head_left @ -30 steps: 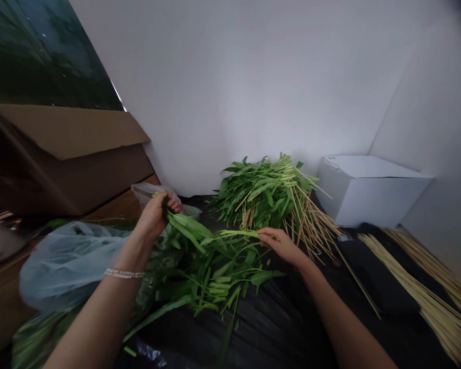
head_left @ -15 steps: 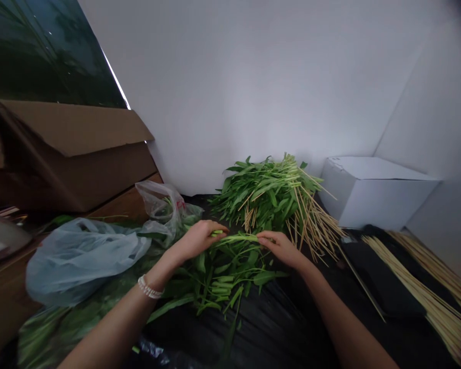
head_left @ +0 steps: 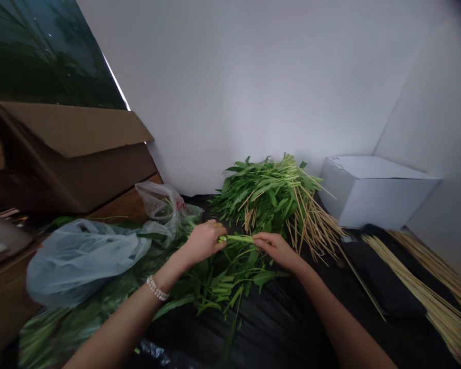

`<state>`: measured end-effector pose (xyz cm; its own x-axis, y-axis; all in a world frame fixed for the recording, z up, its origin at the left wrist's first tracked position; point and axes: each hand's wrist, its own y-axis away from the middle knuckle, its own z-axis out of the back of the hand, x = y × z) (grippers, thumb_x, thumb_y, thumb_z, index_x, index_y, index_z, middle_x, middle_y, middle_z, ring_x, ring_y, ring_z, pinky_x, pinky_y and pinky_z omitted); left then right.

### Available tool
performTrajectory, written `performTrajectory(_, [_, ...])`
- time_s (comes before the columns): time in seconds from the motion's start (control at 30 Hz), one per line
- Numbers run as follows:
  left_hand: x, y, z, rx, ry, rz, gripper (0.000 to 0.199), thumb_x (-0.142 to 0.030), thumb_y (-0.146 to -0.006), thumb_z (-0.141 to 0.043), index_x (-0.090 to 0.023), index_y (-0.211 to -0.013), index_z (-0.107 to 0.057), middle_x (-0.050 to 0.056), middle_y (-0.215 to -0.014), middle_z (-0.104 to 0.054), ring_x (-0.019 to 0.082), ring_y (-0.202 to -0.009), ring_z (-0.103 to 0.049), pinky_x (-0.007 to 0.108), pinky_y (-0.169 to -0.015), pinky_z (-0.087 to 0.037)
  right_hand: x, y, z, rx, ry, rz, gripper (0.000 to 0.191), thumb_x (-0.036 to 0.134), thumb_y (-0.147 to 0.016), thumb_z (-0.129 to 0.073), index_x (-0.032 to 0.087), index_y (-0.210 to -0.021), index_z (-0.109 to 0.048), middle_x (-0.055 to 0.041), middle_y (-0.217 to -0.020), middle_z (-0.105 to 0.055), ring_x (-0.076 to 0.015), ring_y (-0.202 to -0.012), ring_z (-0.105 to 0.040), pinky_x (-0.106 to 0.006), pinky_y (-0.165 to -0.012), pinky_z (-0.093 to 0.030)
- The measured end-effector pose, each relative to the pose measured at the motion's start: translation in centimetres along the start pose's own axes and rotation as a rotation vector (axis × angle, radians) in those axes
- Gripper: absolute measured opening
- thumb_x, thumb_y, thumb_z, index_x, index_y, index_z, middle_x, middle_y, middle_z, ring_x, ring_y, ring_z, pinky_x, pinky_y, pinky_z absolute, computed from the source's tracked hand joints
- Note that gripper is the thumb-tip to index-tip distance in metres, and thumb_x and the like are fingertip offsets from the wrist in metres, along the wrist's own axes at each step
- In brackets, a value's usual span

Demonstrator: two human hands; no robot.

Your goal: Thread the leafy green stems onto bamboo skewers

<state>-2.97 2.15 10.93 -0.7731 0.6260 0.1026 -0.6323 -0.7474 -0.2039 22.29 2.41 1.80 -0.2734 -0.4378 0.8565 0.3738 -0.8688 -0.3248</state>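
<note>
Between my hands stretches a short run of green leafy-vegetable stems [head_left: 238, 238]. My left hand [head_left: 206, 240], with a beaded bracelet [head_left: 157, 288] at its wrist, is closed round their left end. At the right end, my right hand [head_left: 273, 248] pinches the stems between thumb and fingers. Below lie loose leafy greens [head_left: 249, 264] and a small row of cut stem pieces [head_left: 221, 288] on black plastic sheeting [head_left: 276, 328]. Just beyond my hands sits a heap of leafy bunches [head_left: 261, 187] with thin wooden sticks [head_left: 317, 225] fanning out to the right.
Plastic bags, one bluish [head_left: 80, 256] and one clear [head_left: 165, 205], lie at left, near an open cardboard box [head_left: 72, 164]. A white box [head_left: 384, 197] stands back right. More sticks [head_left: 418, 287] lie beside a dark flat object [head_left: 384, 279]. A white wall [head_left: 253, 77] closes the back.
My left hand has moved slightly right and closed round the stems' left end. My right hand has shifted a little left along them, bringing both hands closer together.
</note>
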Motion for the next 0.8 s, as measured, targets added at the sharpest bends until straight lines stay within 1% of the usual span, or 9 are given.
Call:
performTrajectory(0.13, [0.4,-0.6,-0.9,-0.113,0.326,0.133,0.018,-0.020,-0.079,-0.048,-0.018,-0.078,-0.066,0.002,-0.078,-0.065,0.017,-0.077,-0.057,0.027,-0.074,-0.042,0.9,-0.1,-0.6,-0.020,-0.099,-0.050,0.034,0.044,-0.088,-0.054,0.017,-0.102,-0.070,-0.0040,-0.087,-0.070,-0.0175,-0.074,-0.063,-0.028,-0.069,-0.048])
performTrajectory(0.23, [1.1,-1.3,-1.7,-0.158,0.641,0.310,0.019,-0.027,-0.075,-0.048,-0.017,-0.072,-0.064,-0.002,-0.066,-0.060,0.014,-0.065,-0.053,0.025,-0.063,-0.039,1.2,-0.1,-0.7,-0.040,-0.172,-0.085,0.035,0.045,-0.087,-0.054,0.017,-0.102,-0.069,-0.0031,-0.083,-0.069,-0.0158,-0.068,-0.062,-0.027,-0.065,-0.048])
performTrajectory(0.3, [2.5,-1.5,-1.7,-0.283,0.821,0.498,0.019,-0.031,-0.070,-0.049,-0.017,-0.065,-0.060,-0.003,-0.056,-0.053,0.013,-0.056,-0.048,0.024,-0.055,-0.036,1.1,-0.1,-0.3,-0.051,-0.186,-0.094,0.034,0.045,-0.086,-0.054,0.017,-0.098,-0.069,-0.0024,-0.079,-0.067,-0.0153,-0.066,-0.061,-0.027,-0.064,-0.047])
performTrajectory(0.37, [4.5,-1.3,-1.0,-0.483,0.911,0.672,0.019,-0.034,-0.067,-0.047,-0.018,-0.059,-0.054,-0.003,-0.052,-0.049,0.013,-0.053,-0.044,0.024,-0.051,-0.035,0.6,-0.1,0.3,-0.083,-0.191,-0.120,0.035,0.047,-0.084,-0.055,0.016,-0.094,-0.068,-0.0014,-0.072,-0.065,-0.0149,-0.063,-0.059,-0.026,-0.061,-0.046])
performTrajectory(0.43, [6.4,-0.7,0.1,-0.582,0.906,0.717,0.021,-0.036,-0.070,-0.043,-0.019,-0.060,-0.052,-0.002,-0.055,-0.050,0.014,-0.057,-0.046,0.024,-0.054,-0.036,0.1,-0.1,0.9,-0.115,-0.213,-0.163,0.037,0.049,-0.082,-0.055,0.016,-0.093,-0.067,-0.0004,-0.065,-0.062,-0.0142,-0.059,-0.056,-0.026,-0.058,-0.045])
performTrajectory(0.5, [7.6,0.1,1.3,-0.591,0.924,0.678,0.023,-0.037,-0.072,-0.044,-0.018,-0.063,-0.054,0.001,-0.065,-0.059,0.016,-0.067,-0.053,0.025,-0.061,-0.041,-0.3,-0.1,1.2,-0.118,-0.245,-0.201,0.040,0.051,-0.081,-0.055,0.016,-0.095,-0.066,0.0000,-0.063,-0.061,-0.0137,-0.057,-0.054,-0.025,-0.056,-0.043])
performTrajectory(0.57, [7.6,0.6,2.1,-0.550,0.978,0.594,0.023,-0.038,-0.076,-0.046,-0.018,-0.068,-0.055,0.003,-0.073,-0.064,0.017,-0.075,-0.058,0.025,-0.069,-0.045,-0.4,-0.1,1.1,-0.089,-0.264,-0.218,0.041,0.052,-0.081,-0.055,0.015,-0.095,-0.065,-0.0001,-0.063,-0.061,-0.0132,-0.057,-0.053,-0.025,-0.055,-0.043])
performTrajectory(0.7, [5.1,0.5,2.5,-0.441,0.969,0.437,0.024,-0.040,-0.086,-0.045,-0.019,-0.081,-0.055,-0.003,-0.060,-0.056,0.015,-0.061,-0.055,0.025,-0.062,-0.044,-0.2,0.0,0.4,-0.054,-0.263,-0.219,0.041,0.051,-0.082,-0.055,0.015,-0.097,-0.065,0.0000,-0.063,-0.061,-0.0128,-0.055,-0.052,-0.024,-0.052,-0.041])
performTrajectory(0.8, [2.6,0.0,2.3,-0.350,0.738,0.340,0.024,-0.039,-0.085,-0.054,-0.019,-0.096,-0.060,-0.002,-0.072,-0.062,0.013,-0.064,-0.055,0.024,-0.063,-0.043,-0.1,0.0,-0.1,-0.054,-0.210,-0.189,0.037,0.048,-0.085,-0.053,0.016,-0.097,-0.066,-0.0001,-0.064,-0.062,-0.0129,-0.055,-0.053,-0.024,-0.053,-0.042])
